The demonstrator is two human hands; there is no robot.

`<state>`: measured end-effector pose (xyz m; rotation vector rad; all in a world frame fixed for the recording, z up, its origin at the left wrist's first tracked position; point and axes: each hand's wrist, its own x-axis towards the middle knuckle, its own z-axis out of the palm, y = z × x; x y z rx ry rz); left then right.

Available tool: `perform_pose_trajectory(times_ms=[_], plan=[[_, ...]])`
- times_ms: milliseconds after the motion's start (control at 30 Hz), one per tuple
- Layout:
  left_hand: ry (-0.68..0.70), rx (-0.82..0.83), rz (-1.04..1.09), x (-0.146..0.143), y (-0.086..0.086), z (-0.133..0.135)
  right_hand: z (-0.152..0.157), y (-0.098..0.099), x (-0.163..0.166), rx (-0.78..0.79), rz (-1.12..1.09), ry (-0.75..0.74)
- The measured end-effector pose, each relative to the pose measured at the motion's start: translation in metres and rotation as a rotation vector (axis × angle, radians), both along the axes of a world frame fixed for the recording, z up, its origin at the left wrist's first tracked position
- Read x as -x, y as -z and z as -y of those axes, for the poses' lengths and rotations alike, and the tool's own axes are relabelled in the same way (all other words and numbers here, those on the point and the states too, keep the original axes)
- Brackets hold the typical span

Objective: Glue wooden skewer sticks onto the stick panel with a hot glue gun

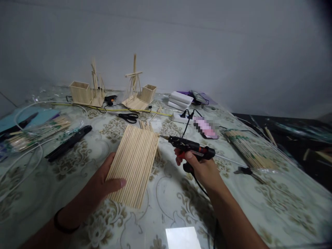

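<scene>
My left hand [105, 181] grips a flat panel of wooden sticks [135, 162] glued side by side, thumb on top, fingers underneath, holding it tilted above the table. In my right hand [198, 166] is a black and red hot glue gun [190, 145]; its nozzle points left and sits just off the panel's upper right corner. The gun's black cord runs down under my right wrist.
Two stick models with small boxes [85, 91] [140, 93] stand at the back. Scissors [129, 117], a black tool [68, 142], bagged sticks [33, 133], a stick bundle [246, 148], white boxes [180, 99] and a power strip [181, 117] lie on the patterned tablecloth [168, 193].
</scene>
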<state>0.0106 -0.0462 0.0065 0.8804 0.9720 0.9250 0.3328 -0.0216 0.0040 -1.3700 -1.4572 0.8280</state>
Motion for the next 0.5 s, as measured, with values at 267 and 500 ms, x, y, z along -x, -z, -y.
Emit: perform_pose_trajectory(times_ms=[267,500], plan=[[0.008,0.037,0.014,0.0033,0.0029,0.0006,0.0005,-0.002,0.0036,0.004,-0.012,-0.017],[0.012,0.012,-0.011,0.0031,-0.0005,0.001,0.0015,0.0,0.0047,0.122,-0.038,-0.015]])
